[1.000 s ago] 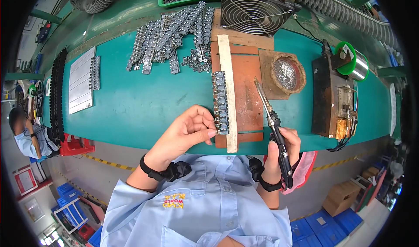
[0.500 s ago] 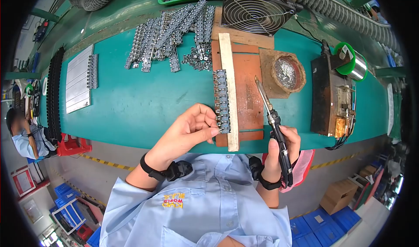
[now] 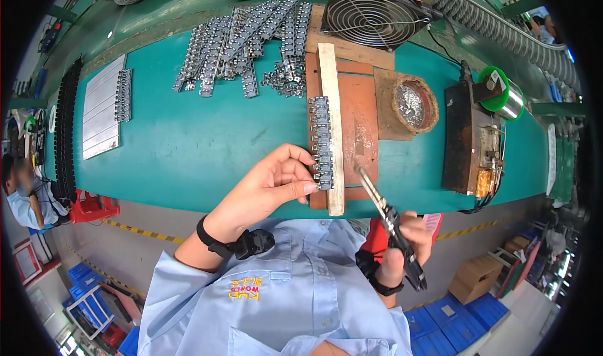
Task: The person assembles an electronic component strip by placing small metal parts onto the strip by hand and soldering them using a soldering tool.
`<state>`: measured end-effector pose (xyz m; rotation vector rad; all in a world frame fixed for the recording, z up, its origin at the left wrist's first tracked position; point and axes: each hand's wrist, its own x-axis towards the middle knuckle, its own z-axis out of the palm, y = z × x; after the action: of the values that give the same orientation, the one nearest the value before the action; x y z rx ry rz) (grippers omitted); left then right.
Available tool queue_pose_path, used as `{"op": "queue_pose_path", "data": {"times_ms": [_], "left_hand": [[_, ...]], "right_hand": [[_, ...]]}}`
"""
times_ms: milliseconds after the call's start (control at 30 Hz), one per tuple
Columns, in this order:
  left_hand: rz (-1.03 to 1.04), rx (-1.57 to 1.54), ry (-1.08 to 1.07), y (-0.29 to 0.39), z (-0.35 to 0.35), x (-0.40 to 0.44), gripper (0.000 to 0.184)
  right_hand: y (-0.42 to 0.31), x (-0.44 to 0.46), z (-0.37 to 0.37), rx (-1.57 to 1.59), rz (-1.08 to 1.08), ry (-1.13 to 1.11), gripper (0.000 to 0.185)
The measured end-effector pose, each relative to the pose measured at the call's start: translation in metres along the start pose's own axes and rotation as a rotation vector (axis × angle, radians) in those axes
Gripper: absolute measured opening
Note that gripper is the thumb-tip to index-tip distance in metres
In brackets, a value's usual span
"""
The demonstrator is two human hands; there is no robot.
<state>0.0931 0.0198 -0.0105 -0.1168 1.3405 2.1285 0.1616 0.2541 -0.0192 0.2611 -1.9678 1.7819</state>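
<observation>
My left hand [image 3: 276,183] pinches the lower end of a strip of small dark electronic parts [image 3: 321,143] between thumb and fingers. The strip lies along the left side of a pale wooden bar [image 3: 330,73], which rests on a reddish-brown board [image 3: 358,117]. In my right hand [image 3: 408,243] is a soldering iron [image 3: 391,221], its tip over the lower part of the board, to the right of the bar. Fingers wrap round the iron's black handle. A solder pot-like round dish [image 3: 412,104] with silvery bits stands right of the board.
Many similar strips [image 3: 235,42] are heaped at the back, with loose small parts [image 3: 284,79] beside them. A fan [image 3: 374,16] stands behind the board. On the right are a metal box [image 3: 461,139] and a solder spool [image 3: 512,98]. A metal plate [image 3: 100,114] lies left.
The soldering iron has moved down and slightly left, its tip dropping from near the dish to the board's lower part. My left hand stays on the strip's end.
</observation>
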Motion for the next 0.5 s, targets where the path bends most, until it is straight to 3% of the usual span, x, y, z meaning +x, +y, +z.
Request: {"op": "queue_pose_path", "data": {"times_ms": [167,267,500], "left_hand": [[-0.011,-0.007,-0.009,0.001,0.001,0.001,0.025],[-0.018,-0.012,0.006,0.002,0.001,0.001,0.025],[-0.006,-0.009,0.001,0.000,0.001,0.001,0.025]], "right_hand": [[-0.014,0.000,-0.003,-0.004,-0.050,-0.111,0.032],[-0.016,-0.001,-0.007,-0.101,-0.073,-0.273,0.040],[-0.015,0.002,-0.003,-0.130,-0.069,-0.293,0.037]]}}
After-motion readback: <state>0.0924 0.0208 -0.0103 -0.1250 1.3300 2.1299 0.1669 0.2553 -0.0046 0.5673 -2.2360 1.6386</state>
